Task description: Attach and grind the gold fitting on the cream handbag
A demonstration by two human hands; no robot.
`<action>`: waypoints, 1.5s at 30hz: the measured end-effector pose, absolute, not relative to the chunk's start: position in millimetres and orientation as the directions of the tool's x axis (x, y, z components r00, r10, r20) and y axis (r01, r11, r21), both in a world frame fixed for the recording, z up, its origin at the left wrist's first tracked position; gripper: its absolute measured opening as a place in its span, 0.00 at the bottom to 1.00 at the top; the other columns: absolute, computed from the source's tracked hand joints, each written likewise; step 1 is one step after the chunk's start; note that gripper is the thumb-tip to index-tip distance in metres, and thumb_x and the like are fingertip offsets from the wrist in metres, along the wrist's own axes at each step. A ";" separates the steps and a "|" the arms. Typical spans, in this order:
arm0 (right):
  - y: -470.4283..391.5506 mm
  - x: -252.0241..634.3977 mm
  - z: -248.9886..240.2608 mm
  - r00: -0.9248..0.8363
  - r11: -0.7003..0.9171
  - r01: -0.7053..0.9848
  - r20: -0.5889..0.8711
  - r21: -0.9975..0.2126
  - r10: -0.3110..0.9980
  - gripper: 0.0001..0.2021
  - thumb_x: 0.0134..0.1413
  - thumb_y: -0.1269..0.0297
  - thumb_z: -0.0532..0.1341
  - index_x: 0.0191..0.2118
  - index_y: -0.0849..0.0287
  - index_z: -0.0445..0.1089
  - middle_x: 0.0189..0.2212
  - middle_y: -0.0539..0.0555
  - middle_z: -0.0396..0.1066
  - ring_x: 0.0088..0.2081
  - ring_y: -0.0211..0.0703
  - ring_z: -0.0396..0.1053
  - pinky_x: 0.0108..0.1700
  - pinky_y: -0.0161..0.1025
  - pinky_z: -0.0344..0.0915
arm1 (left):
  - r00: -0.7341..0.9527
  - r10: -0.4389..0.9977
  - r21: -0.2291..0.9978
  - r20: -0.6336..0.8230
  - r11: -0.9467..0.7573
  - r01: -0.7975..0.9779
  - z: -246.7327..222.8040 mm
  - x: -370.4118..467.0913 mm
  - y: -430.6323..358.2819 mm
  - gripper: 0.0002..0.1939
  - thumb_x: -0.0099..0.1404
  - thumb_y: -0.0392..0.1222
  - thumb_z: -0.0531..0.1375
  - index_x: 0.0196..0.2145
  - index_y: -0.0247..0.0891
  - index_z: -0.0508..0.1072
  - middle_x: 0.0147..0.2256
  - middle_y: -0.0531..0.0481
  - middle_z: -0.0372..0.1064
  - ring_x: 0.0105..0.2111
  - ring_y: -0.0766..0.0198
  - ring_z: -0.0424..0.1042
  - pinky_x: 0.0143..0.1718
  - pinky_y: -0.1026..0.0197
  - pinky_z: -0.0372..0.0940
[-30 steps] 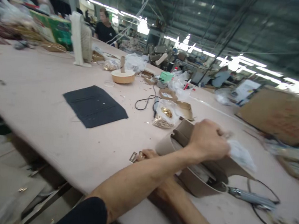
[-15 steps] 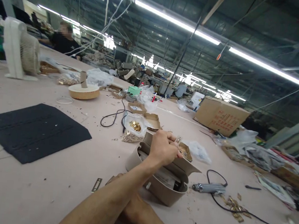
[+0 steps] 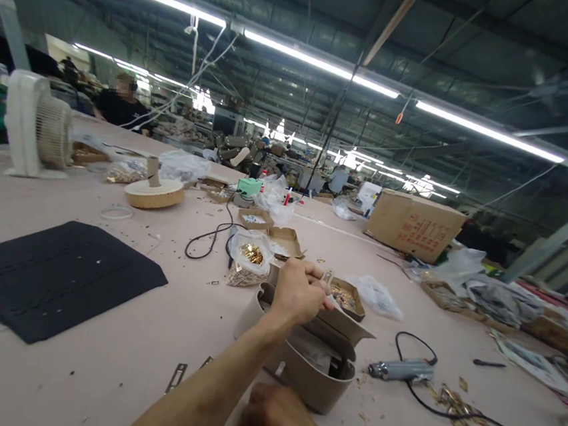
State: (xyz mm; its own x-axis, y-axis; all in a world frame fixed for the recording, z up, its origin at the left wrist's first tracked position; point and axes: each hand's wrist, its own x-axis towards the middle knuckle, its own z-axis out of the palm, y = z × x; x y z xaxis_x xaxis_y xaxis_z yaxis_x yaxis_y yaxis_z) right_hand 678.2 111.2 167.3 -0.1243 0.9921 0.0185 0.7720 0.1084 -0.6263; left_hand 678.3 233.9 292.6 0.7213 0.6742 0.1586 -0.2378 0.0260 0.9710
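A taupe handbag [image 3: 315, 383] stands on the table with its flap raised and pale packing inside. Over its flap, my left hand [image 3: 299, 291] is closed, a small slotted metal plate [image 3: 328, 279] pinched at the fingertips. My right hand [image 3: 267, 412] is low in front of the bag, fingers curled and blurred; a tiny bright spot shows at them, but I cannot make out what they hold. Left of my left forearm lies another slotted metal plate [image 3: 176, 378], and part of a further one [image 3: 206, 362] shows beside the forearm.
Right of the bag lie a corded electric screwdriver [image 3: 402, 370] and loose gold plates [image 3: 456, 410]. Behind are a bag of gold parts [image 3: 249, 263], small cardboard trays [image 3: 286, 241] and a large carton [image 3: 413, 225]. Black sheet [image 3: 61, 278], tape roll [image 3: 154, 194] and fan [image 3: 41, 126] are left.
My right hand has moved from beside the loose plates, under my left forearm, to the right and nearer me. My left hand keeps its hold at the flap. The view has tilted up slightly.
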 end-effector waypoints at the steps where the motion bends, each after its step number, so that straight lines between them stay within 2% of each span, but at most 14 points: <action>1: 98.1 686.4 179.7 -0.117 0.107 0.725 0.032 -0.680 0.993 0.10 0.54 0.58 0.68 0.27 0.58 0.75 0.29 0.55 0.73 0.32 0.46 0.70 0.35 0.38 0.63 | 0.718 0.679 0.972 0.155 0.024 -0.233 292.9 678.4 234.0 0.08 0.58 0.24 0.59 0.28 0.31 0.75 0.26 0.43 0.78 0.22 0.54 0.78 0.20 0.63 0.70; 2: 84.6 694.9 194.8 -0.128 0.132 0.630 0.065 -0.765 0.990 0.11 0.55 0.56 0.68 0.29 0.58 0.75 0.28 0.54 0.73 0.31 0.44 0.69 0.34 0.37 0.62 | 0.711 0.685 0.973 0.156 0.019 -0.231 293.2 678.7 233.9 0.08 0.59 0.24 0.58 0.28 0.31 0.75 0.25 0.43 0.77 0.21 0.54 0.78 0.19 0.64 0.69; 3: 71.7 703.7 211.7 -0.074 0.145 0.529 0.125 -0.836 0.989 0.11 0.57 0.56 0.69 0.33 0.58 0.75 0.30 0.54 0.74 0.33 0.44 0.70 0.38 0.37 0.64 | 0.704 0.692 0.973 0.157 0.013 -0.230 293.5 678.8 233.4 0.08 0.60 0.24 0.58 0.29 0.31 0.75 0.24 0.43 0.76 0.22 0.54 0.78 0.19 0.64 0.69; 4: 60.3 712.8 229.0 0.017 0.157 0.458 0.185 -0.875 0.983 0.11 0.59 0.55 0.69 0.37 0.58 0.75 0.33 0.54 0.74 0.36 0.44 0.70 0.41 0.38 0.64 | 0.698 0.699 0.973 0.158 0.009 -0.229 294.0 678.9 232.6 0.08 0.60 0.24 0.58 0.29 0.31 0.75 0.23 0.44 0.75 0.21 0.54 0.78 0.19 0.65 0.69; 5: 51.3 722.7 245.2 0.087 0.159 0.408 0.212 -0.899 0.973 0.12 0.59 0.55 0.70 0.37 0.58 0.74 0.32 0.54 0.73 0.35 0.43 0.69 0.40 0.37 0.63 | 0.693 0.703 0.974 0.157 0.006 -0.227 294.8 678.8 231.5 0.08 0.61 0.24 0.58 0.29 0.31 0.75 0.22 0.44 0.75 0.21 0.54 0.78 0.18 0.65 0.69; 8: 42.0 756.7 276.6 0.211 0.150 0.454 0.269 -0.879 0.940 0.14 0.60 0.54 0.70 0.33 0.60 0.73 0.30 0.53 0.69 0.34 0.42 0.65 0.38 0.37 0.60 | 0.686 0.713 0.974 0.143 0.022 -0.226 299.1 677.7 226.6 0.09 0.63 0.23 0.57 0.28 0.30 0.75 0.25 0.42 0.76 0.21 0.56 0.78 0.18 0.66 0.69; 11: 54.1 791.0 278.7 0.297 0.150 0.524 0.344 -0.839 0.891 0.14 0.61 0.55 0.70 0.32 0.61 0.74 0.31 0.53 0.69 0.35 0.43 0.64 0.40 0.38 0.60 | 0.686 0.718 0.968 0.118 0.071 -0.241 302.8 677.5 221.1 0.09 0.63 0.22 0.58 0.29 0.28 0.74 0.28 0.39 0.77 0.21 0.57 0.78 0.18 0.67 0.70; 15: 72.7 816.9 271.6 0.349 0.196 0.424 0.359 -0.884 0.866 0.13 0.58 0.56 0.72 0.33 0.61 0.75 0.30 0.52 0.69 0.33 0.41 0.64 0.35 0.36 0.61 | 0.656 0.748 0.960 0.097 0.103 -0.259 301.9 681.1 218.4 0.08 0.64 0.21 0.58 0.30 0.27 0.72 0.29 0.37 0.77 0.20 0.57 0.78 0.17 0.67 0.70; 17: 76.9 819.6 277.0 0.328 0.236 0.346 0.353 -0.908 0.876 0.12 0.56 0.58 0.74 0.40 0.59 0.78 0.30 0.52 0.70 0.30 0.40 0.65 0.31 0.35 0.62 | 0.634 0.769 0.956 0.089 0.112 -0.270 301.1 682.9 219.4 0.07 0.64 0.21 0.58 0.32 0.26 0.72 0.29 0.37 0.77 0.21 0.56 0.78 0.18 0.67 0.70; 20: 82.6 817.0 296.2 0.360 0.307 0.262 0.388 -0.915 0.848 0.19 0.54 0.60 0.75 0.51 0.56 0.77 0.31 0.52 0.72 0.27 0.39 0.67 0.27 0.34 0.64 | 0.616 0.785 0.948 0.074 0.136 -0.287 301.1 684.3 220.7 0.06 0.64 0.21 0.59 0.33 0.25 0.73 0.29 0.36 0.77 0.21 0.56 0.78 0.18 0.66 0.71; 26: 112.0 813.7 323.9 0.448 0.399 0.340 0.519 -0.852 0.728 0.15 0.52 0.58 0.76 0.41 0.62 0.81 0.25 0.54 0.73 0.24 0.38 0.67 0.28 0.35 0.65 | 0.608 0.791 0.942 0.069 0.148 -0.300 299.4 687.7 219.3 0.05 0.64 0.21 0.60 0.35 0.23 0.76 0.30 0.35 0.78 0.23 0.56 0.79 0.20 0.67 0.72; 36: 132.9 827.7 316.9 0.503 0.380 0.305 0.486 -0.873 0.714 0.19 0.50 0.54 0.75 0.41 0.65 0.82 0.21 0.55 0.73 0.22 0.40 0.68 0.26 0.36 0.67 | 0.635 0.768 0.952 0.078 0.132 -0.277 292.8 695.3 224.1 0.10 0.68 0.21 0.57 0.38 0.21 0.79 0.33 0.35 0.78 0.25 0.58 0.80 0.24 0.68 0.75; 41: 131.1 827.5 319.5 0.510 0.349 0.318 0.470 -0.881 0.720 0.20 0.47 0.52 0.75 0.39 0.65 0.82 0.22 0.56 0.74 0.23 0.42 0.70 0.27 0.37 0.71 | 0.666 0.736 0.957 0.121 0.093 -0.276 292.0 694.6 225.1 0.09 0.67 0.22 0.59 0.36 0.23 0.81 0.34 0.35 0.78 0.27 0.57 0.81 0.25 0.68 0.75; 45: 134.2 822.0 317.4 0.496 0.337 0.327 0.464 -0.883 0.734 0.19 0.46 0.54 0.76 0.38 0.65 0.82 0.23 0.56 0.75 0.24 0.42 0.71 0.28 0.36 0.72 | 0.691 0.707 0.956 0.153 0.072 -0.285 292.5 693.3 224.6 0.12 0.69 0.23 0.57 0.40 0.24 0.82 0.33 0.37 0.78 0.28 0.58 0.81 0.27 0.68 0.76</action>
State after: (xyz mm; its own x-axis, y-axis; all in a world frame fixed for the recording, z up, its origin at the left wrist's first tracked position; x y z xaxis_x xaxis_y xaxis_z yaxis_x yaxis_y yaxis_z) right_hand 822.0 134.2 317.4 0.4960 0.7339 0.4640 0.3266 0.3374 -0.8829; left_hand 693.3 224.6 292.5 0.6908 0.7067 0.1532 -0.2853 0.0718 0.9557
